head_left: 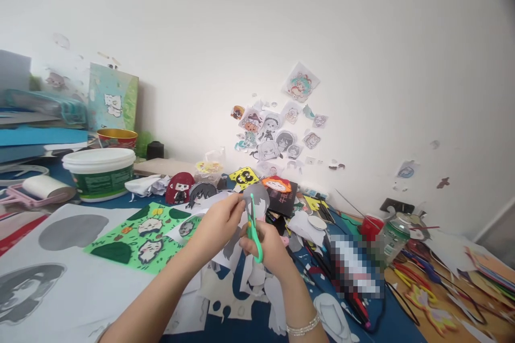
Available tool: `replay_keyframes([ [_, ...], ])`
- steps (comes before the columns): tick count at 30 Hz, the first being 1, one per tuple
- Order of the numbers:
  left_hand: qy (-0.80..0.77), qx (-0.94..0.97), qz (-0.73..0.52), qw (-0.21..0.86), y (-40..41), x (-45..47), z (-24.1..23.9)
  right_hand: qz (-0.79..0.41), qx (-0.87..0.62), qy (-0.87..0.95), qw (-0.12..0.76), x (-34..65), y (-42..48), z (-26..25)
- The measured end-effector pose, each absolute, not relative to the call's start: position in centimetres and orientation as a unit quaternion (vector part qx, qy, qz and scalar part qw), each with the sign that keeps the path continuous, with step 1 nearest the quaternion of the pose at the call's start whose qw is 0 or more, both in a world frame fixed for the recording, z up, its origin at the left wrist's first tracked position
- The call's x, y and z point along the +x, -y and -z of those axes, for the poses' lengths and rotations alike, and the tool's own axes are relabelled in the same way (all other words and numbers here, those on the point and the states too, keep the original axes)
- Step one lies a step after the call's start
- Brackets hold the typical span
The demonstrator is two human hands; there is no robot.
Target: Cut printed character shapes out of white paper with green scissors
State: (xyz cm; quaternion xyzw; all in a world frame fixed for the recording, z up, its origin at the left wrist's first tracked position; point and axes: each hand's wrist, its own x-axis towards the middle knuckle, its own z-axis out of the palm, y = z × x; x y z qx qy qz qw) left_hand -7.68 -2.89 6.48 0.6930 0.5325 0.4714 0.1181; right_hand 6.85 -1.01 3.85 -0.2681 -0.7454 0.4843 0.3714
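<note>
My left hand [219,222] pinches a grey-and-white paper cutout of a cartoon figure [259,198], held up above the desk. My right hand [267,246] is wrapped round the handles of green scissors [253,228], whose blades point up into the paper's edge. A beaded bracelet [302,327] sits on my right wrist. Paper offcuts [241,284] lie on the blue desk surface under both hands.
A green sheet with drawn figures [140,236] lies to the left, beside large white sheets with grey shapes [52,268]. A white tub [99,171] and a lint roller [40,188] stand at back left. Stickers [277,134] cover the wall. Pens, a red cup [370,226] and a jar [392,238] crowd the right.
</note>
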Motion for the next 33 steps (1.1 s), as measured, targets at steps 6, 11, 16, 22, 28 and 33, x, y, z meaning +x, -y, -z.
replay_keyframes([
  [6,-0.521,0.713,-0.453,0.12,3.2,-7.9,-6.98,-0.474,-0.279,0.755,0.358,7.09,1.14,-3.95],
  [11,-0.517,0.712,-0.458,0.128,3.05,-8.02,-6.98,-0.468,-0.281,0.76,0.353,7.09,1.15,-4.0],
  [16,-0.52,0.708,-0.463,0.122,2.97,-7.84,-6.89,-0.467,-0.283,0.759,0.354,7.14,1.04,-3.98],
  [22,-0.541,0.706,-0.448,0.094,3.22,-7.65,-6.96,-0.484,-0.302,0.743,0.35,7.27,0.57,-3.39],
  [28,-0.569,0.705,-0.417,0.079,3.13,-7.45,-6.85,-0.492,-0.306,0.736,0.349,7.25,0.41,-3.31],
  [33,-0.551,0.699,-0.446,0.093,3.01,-7.28,-6.71,-0.5,-0.297,0.736,0.345,7.49,0.61,-3.78],
])
